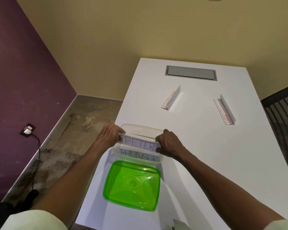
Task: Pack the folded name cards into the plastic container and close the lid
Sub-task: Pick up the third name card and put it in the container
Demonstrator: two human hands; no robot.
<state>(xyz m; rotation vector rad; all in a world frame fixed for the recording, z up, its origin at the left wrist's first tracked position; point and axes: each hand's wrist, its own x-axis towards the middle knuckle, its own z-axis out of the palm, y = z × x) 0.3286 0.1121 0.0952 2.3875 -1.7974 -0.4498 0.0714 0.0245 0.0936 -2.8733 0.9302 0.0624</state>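
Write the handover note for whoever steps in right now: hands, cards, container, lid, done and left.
Left hand and right hand each grip one end of the PETER card, holding it over the clear container.
The PHUNSUK card is already inside.
Two more cards remain out on the table: the left card and the right card.
The green lid lies beside the container, nearer the person.
Left: seat PETER, pack both remaining cards, close the lid.

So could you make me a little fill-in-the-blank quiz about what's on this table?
1. Both hands hold the card reading ____ over the clear container.
2. The card already inside reads ____.
3. The lid, lying off the container, is coloured ____.
4. ____ name cards remain farther back on the table.

Answers: PETER; PHUNSUK; green; Two
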